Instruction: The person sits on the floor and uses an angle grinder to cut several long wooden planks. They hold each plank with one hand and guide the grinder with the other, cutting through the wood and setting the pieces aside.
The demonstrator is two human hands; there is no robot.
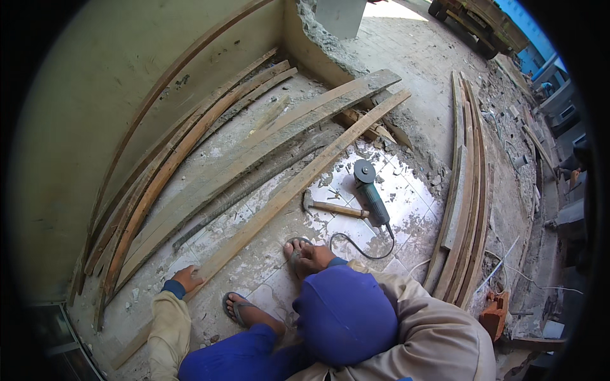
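Steadying the plank [298, 188] seemed, from the head view, the step in hand; it ran aslant over the floor [412, 190], the left hand [187, 279] touching its edge, though whether gripping I could not tell; the right hand [314, 259] was curled by the right foot [295, 248], its hold, if any, hidden; the hammer [340, 209] and grinder [373, 197] lay apart from both; the next move probably called for a firm left grip.

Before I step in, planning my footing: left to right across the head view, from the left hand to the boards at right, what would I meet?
Bare left hand, left foot in a dark sandal, bare right hand, green angle grinder with a grey disc, row of long brown wooden boards. Omitted, overlapping: wooden-handled claw hammer.
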